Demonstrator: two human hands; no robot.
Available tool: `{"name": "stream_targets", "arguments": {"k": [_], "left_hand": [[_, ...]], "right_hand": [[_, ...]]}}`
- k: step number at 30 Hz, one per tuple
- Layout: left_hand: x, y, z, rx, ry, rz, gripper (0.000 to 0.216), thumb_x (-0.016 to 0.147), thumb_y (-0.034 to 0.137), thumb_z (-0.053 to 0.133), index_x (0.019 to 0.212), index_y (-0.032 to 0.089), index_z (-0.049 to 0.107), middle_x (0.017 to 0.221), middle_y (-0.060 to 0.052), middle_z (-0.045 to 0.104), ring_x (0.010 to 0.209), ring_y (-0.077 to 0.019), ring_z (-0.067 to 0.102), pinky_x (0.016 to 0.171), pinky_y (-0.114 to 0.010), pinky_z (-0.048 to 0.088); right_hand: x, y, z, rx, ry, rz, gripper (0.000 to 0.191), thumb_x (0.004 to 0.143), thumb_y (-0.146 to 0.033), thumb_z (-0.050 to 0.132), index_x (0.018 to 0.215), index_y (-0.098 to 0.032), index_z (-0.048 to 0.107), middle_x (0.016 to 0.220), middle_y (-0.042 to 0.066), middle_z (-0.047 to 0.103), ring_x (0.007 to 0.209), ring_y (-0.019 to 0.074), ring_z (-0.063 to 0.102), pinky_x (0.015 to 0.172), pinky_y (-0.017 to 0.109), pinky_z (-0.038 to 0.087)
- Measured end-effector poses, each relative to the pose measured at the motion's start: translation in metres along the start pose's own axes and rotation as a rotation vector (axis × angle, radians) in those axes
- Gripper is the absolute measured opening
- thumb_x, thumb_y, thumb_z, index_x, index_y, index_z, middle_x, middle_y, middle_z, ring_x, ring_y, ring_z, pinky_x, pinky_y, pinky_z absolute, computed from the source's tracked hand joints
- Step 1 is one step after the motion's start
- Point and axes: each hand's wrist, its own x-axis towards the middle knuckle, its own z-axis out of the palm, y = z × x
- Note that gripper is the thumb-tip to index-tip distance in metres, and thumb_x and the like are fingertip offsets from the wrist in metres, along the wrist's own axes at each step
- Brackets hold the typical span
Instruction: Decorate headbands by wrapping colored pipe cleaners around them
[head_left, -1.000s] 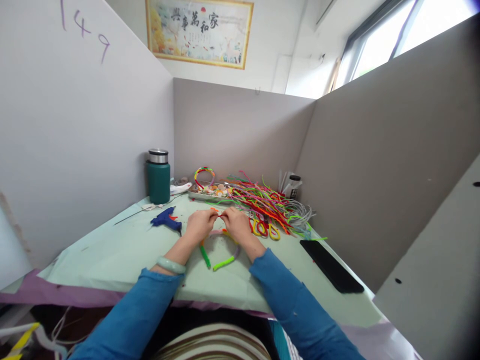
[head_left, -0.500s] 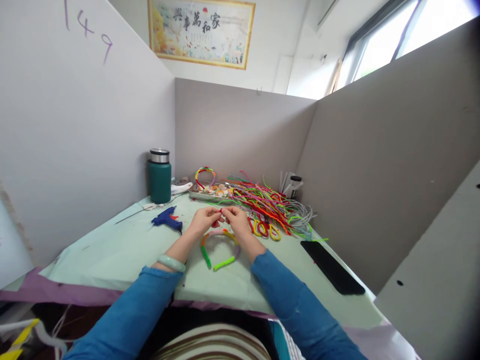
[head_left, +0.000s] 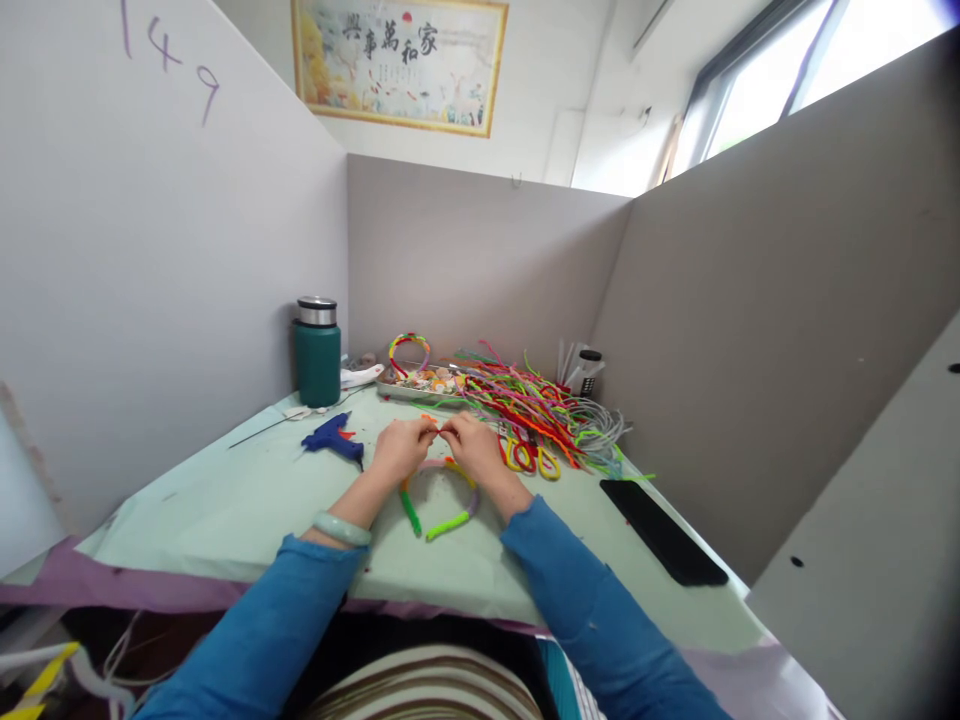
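Between my fingertips, just above the table, stretches a short red piece that looks like a pipe cleaner (head_left: 439, 432). My left hand (head_left: 405, 447) pinches one end of it, and my right hand (head_left: 472, 446) pinches the other. Right below my hands lies a headband (head_left: 449, 525) wrapped in green, orange, pink, yellow and purple fuzzy wire, its open ends toward me. A bit of orange (head_left: 428, 418) shows just beyond my left fingers. Close to my right hand are scissors (head_left: 549, 463) with yellow and red handles.
A blue glue gun (head_left: 334, 437) lies left of my hands, with a green bottle (head_left: 318, 360) behind it. At the back stand a metal tray (head_left: 420, 392) with small pieces, a second wrapped headband (head_left: 409, 338) and a heap of pipe cleaners (head_left: 525, 395). A black strip (head_left: 664, 532) lies right.
My fingertips have shifted slightly on the red piece and lowered a little, so that it now spans the gap between both hands. An orange bit has come into sight behind my left fingers.
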Motion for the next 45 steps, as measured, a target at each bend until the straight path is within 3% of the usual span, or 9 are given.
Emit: {"name": "stream_targets", "arguments": {"k": [7, 15, 19, 23, 27, 31, 34, 38, 45], "left_hand": [[0.002, -0.002, 0.000, -0.066, 0.039, -0.049, 0.021, 0.080, 0.029, 0.048, 0.082, 0.024, 0.068, 0.079, -0.003, 0.071, 0.077, -0.0170, 0.063, 0.067, -0.025, 0.040], [0.007, 0.003, 0.007, -0.857, -0.121, -0.186, 0.020, 0.072, 0.033, 0.057, 0.079, 0.014, 0.059, 0.069, -0.005, 0.069, 0.053, -0.0116, 0.058, 0.055, -0.024, 0.046], [0.007, 0.006, 0.007, -1.040, -0.162, -0.280, 0.030, 0.065, 0.038, 0.064, 0.080, 0.013, 0.059, 0.068, -0.005, 0.068, 0.052, -0.0098, 0.057, 0.057, -0.024, 0.047], [0.008, 0.004, 0.005, -1.045, -0.133, -0.312, 0.035, 0.064, 0.043, 0.065, 0.080, 0.013, 0.059, 0.067, -0.005, 0.068, 0.052, -0.0103, 0.058, 0.056, -0.024, 0.047], [0.010, -0.001, 0.007, -0.895, -0.088, -0.268, 0.032, 0.067, 0.043, 0.062, 0.080, 0.014, 0.059, 0.065, -0.005, 0.067, 0.050, -0.0114, 0.057, 0.052, -0.023, 0.045], [0.008, -0.004, 0.007, -0.566, -0.049, -0.156, 0.025, 0.076, 0.038, 0.052, 0.084, 0.017, 0.063, 0.068, -0.004, 0.069, 0.055, -0.0136, 0.060, 0.055, -0.023, 0.043], [0.004, -0.003, 0.004, -0.259, -0.016, -0.061, 0.021, 0.078, 0.031, 0.049, 0.087, 0.021, 0.066, 0.073, -0.003, 0.071, 0.066, -0.0151, 0.062, 0.060, -0.023, 0.041], [-0.001, 0.001, 0.000, 0.045, 0.031, -0.012, 0.024, 0.081, 0.032, 0.047, 0.089, 0.024, 0.068, 0.079, -0.005, 0.071, 0.076, -0.0183, 0.062, 0.065, -0.026, 0.040], [-0.001, -0.001, 0.001, 0.065, 0.119, 0.058, 0.025, 0.082, 0.032, 0.048, 0.083, 0.025, 0.072, 0.088, -0.007, 0.069, 0.092, -0.0209, 0.057, 0.073, -0.027, 0.040]], "right_hand": [[0.004, 0.005, 0.006, 0.176, 0.011, 0.093, 0.011, 0.081, -0.022, 0.055, 0.075, -0.018, 0.063, 0.078, 0.004, 0.063, 0.074, 0.0149, 0.054, 0.066, 0.025, 0.037], [0.008, -0.005, 0.018, 0.914, 0.174, 0.452, 0.018, 0.068, -0.033, 0.059, 0.066, -0.016, 0.059, 0.053, -0.003, 0.051, 0.052, 0.0107, 0.043, 0.052, 0.024, 0.035], [0.007, -0.011, 0.023, 1.131, 0.181, 0.535, 0.021, 0.064, -0.036, 0.063, 0.066, -0.016, 0.059, 0.053, -0.004, 0.050, 0.048, 0.0089, 0.039, 0.048, 0.023, 0.033], [0.007, -0.012, 0.020, 1.050, 0.201, 0.472, 0.019, 0.066, -0.035, 0.062, 0.067, -0.015, 0.063, 0.055, -0.003, 0.052, 0.048, 0.0087, 0.040, 0.048, 0.022, 0.033], [0.008, -0.007, 0.014, 0.843, 0.117, 0.393, 0.025, 0.076, -0.036, 0.054, 0.073, -0.015, 0.066, 0.062, 0.000, 0.059, 0.049, 0.0099, 0.045, 0.048, 0.023, 0.035], [0.007, -0.001, 0.007, 0.562, 0.110, 0.225, 0.023, 0.081, -0.030, 0.051, 0.091, -0.018, 0.068, 0.081, 0.004, 0.066, 0.064, 0.0134, 0.055, 0.061, 0.025, 0.042], [0.004, 0.000, 0.004, 0.313, 0.082, 0.053, 0.018, 0.082, -0.024, 0.053, 0.091, -0.021, 0.068, 0.091, 0.004, 0.065, 0.080, 0.0155, 0.058, 0.074, 0.026, 0.042], [-0.001, -0.002, 0.003, 0.068, 0.017, -0.019, 0.017, 0.084, -0.023, 0.052, 0.090, -0.022, 0.067, 0.090, 0.005, 0.064, 0.082, 0.0162, 0.057, 0.073, 0.025, 0.040], [0.000, -0.004, 0.002, 0.054, 0.017, -0.008, 0.016, 0.082, -0.022, 0.052, 0.082, -0.020, 0.067, 0.083, 0.005, 0.064, 0.076, 0.0158, 0.055, 0.069, 0.025, 0.037]]}}
